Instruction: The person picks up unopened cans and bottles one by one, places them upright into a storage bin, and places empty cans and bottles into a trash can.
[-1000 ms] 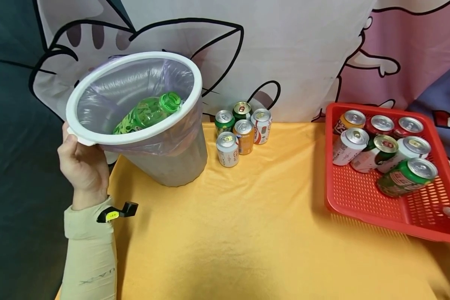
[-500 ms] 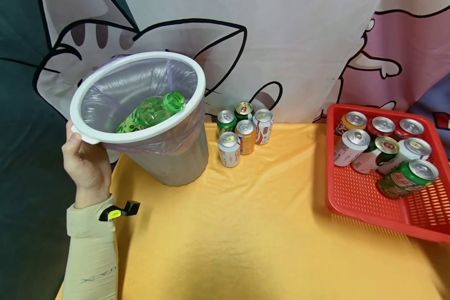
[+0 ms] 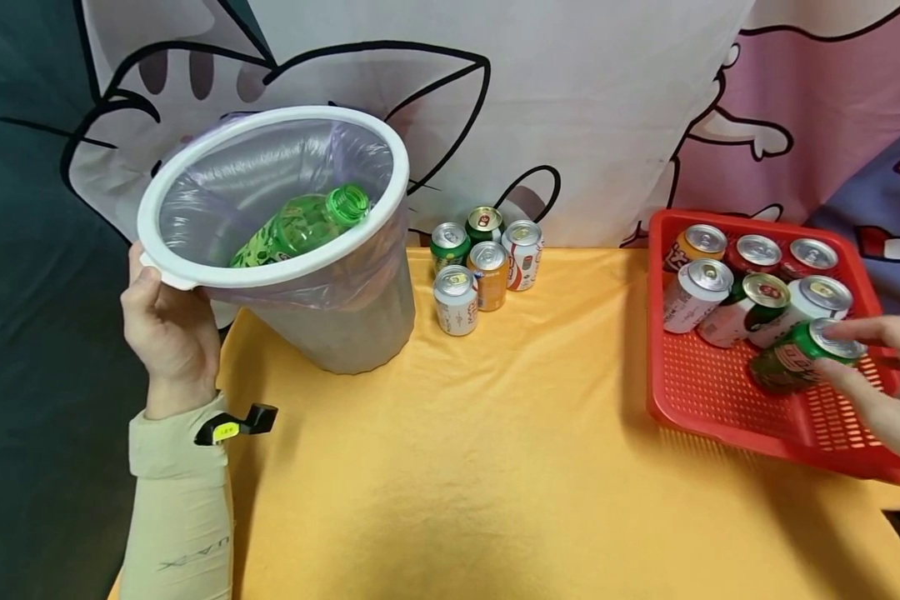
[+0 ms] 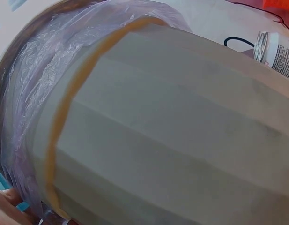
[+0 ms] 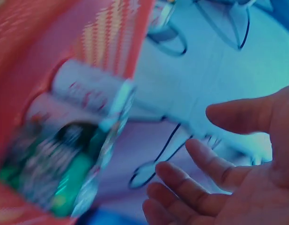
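My left hand (image 3: pixel 172 333) grips the white rim of a grey trash bin (image 3: pixel 337 333), holding it tilted toward me. A purple plastic liner covers the inside, and a green plastic bottle (image 3: pixel 303 225) lies in it. Over the red basket (image 3: pixel 727 392) on the right, my right hand (image 3: pixel 888 379) reaches in with thumb and fingers spread near the top of a green can (image 3: pixel 802 358). In the right wrist view this hand (image 5: pixel 228 173) has nothing between its fingers, with the blurred green can (image 5: pixel 50 168) to its left. Several other cans stand beside that can in the basket.
Several cans, among them an orange can (image 3: pixel 489 275) and a white can (image 3: pixel 456 302), stand grouped to the right of the bin. A yellow cloth (image 3: pixel 480 467) covers the table, and a printed curtain (image 3: pixel 585 100) hangs behind it.
My right hand has come in from the right edge, leaving the basket's near right side and moving up to the green can. The left hand and the bin stay in place.
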`<control>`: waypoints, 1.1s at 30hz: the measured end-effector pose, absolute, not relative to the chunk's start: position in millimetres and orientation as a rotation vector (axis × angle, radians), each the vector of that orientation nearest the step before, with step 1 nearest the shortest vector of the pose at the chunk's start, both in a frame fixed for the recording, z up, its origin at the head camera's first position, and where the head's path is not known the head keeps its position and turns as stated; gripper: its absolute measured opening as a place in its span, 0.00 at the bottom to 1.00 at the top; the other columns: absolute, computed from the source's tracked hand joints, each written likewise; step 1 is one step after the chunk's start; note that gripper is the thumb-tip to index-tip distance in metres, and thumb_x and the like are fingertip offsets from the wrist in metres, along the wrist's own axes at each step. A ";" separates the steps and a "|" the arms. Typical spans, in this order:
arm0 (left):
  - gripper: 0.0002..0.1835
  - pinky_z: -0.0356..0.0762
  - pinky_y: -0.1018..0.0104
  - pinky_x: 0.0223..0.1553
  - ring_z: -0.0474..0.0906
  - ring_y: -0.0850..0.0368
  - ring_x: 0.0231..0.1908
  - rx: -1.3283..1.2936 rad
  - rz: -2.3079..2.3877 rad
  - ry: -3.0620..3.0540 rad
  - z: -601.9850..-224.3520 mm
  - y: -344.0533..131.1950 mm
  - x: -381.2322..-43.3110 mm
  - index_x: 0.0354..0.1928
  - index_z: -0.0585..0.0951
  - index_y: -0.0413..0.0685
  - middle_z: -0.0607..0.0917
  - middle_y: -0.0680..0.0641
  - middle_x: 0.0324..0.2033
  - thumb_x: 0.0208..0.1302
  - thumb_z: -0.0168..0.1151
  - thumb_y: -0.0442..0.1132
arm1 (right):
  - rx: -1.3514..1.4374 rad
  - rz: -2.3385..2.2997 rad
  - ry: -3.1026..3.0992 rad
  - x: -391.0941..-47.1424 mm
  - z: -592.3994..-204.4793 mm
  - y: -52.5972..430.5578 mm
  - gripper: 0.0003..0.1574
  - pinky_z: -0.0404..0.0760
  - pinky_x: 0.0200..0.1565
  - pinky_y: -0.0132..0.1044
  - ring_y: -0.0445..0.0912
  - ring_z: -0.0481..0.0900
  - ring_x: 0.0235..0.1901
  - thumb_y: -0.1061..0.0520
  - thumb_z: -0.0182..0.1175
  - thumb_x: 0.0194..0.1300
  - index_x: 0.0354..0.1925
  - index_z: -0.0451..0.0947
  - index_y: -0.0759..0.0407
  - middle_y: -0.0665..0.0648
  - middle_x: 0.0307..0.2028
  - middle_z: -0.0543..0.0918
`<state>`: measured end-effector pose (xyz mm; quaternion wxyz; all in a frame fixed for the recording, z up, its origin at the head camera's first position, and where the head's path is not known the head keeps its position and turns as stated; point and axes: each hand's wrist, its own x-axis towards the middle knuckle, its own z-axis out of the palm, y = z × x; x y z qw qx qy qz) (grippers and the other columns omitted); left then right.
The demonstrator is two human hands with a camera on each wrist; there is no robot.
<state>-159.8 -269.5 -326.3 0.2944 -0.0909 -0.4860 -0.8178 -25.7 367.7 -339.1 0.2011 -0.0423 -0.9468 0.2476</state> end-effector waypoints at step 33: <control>0.29 0.53 0.55 0.68 0.67 0.52 0.64 -0.220 -2.207 -1.330 -322.4 -272.4 -153.5 0.65 0.76 0.42 0.76 0.45 0.62 0.61 0.51 0.43 | 0.470 0.776 -3.035 -237.5 -321.6 196.6 0.38 0.68 0.66 0.62 0.64 0.72 0.63 0.49 0.69 0.64 0.64 0.70 0.67 0.70 0.62 0.76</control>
